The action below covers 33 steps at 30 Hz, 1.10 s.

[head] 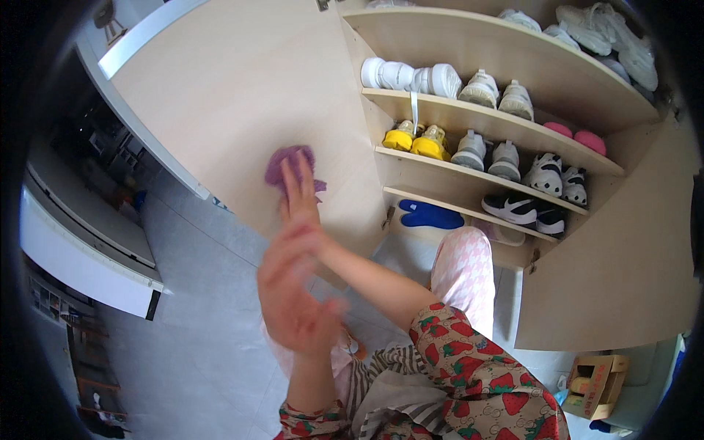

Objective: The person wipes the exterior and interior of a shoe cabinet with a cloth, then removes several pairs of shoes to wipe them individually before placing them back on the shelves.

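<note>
My right hand point(300, 190) presses a purple cloth point(279, 168) flat against the inner face of an open wooden cabinet door point(220, 99). Its fingers point up the panel and lie over the cloth. Nearer the camera, my left hand point(300, 289) is raised, blurred by motion, with fingers apart and nothing visible in it. It overlaps part of my right hand and wrist from this viewpoint. To the right of both hands stands the open shoe cabinet, whose curved shelves point(467, 104) carry several pairs of shoes.
White shoes point(410, 76), yellow-heeled shoes point(432, 144), black-and-white sneakers point(509, 209) and blue insoles point(432, 214) sit in the cabinet. A second open door point(610, 275) spans the right. Below it is a cardboard box point(597, 385). My knee point(465, 258) is close to the lowest shelf.
</note>
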Available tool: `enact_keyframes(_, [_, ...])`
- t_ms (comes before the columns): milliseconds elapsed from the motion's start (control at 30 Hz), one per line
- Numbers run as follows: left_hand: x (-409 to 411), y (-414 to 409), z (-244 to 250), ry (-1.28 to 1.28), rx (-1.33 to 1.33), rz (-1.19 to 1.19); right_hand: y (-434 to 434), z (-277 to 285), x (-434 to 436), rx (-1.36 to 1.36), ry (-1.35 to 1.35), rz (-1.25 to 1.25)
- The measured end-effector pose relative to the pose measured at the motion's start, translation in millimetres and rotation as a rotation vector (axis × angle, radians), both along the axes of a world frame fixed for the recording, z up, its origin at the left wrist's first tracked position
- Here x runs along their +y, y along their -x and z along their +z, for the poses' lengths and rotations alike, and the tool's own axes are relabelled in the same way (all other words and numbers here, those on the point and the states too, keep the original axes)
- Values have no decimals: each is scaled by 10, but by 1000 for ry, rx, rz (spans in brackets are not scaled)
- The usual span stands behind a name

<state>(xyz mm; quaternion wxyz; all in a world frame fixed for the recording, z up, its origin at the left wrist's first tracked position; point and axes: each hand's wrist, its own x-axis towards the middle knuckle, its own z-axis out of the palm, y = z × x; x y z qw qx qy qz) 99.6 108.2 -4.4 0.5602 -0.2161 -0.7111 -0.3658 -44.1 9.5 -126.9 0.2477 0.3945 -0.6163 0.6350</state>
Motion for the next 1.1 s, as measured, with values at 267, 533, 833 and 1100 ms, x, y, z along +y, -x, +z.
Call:
enact_keyframes(267, [721, -805, 1152, 420, 146, -448, 8, -20, 909, 475, -816, 243])
enact_keyframes(533, [1274, -1136, 1358, 220, 202, -476, 353, -83, 2690, -1027, 512, 660])
enact_keyframes(833, [1664, -1275, 1533, 44, 416, -226, -205, 220, 3599, -923, 999, 985])
enact_keyframes(1100, [1041, -1116, 1851, 246, 392, -522, -394, 599, 4162, -817, 1068, 665])
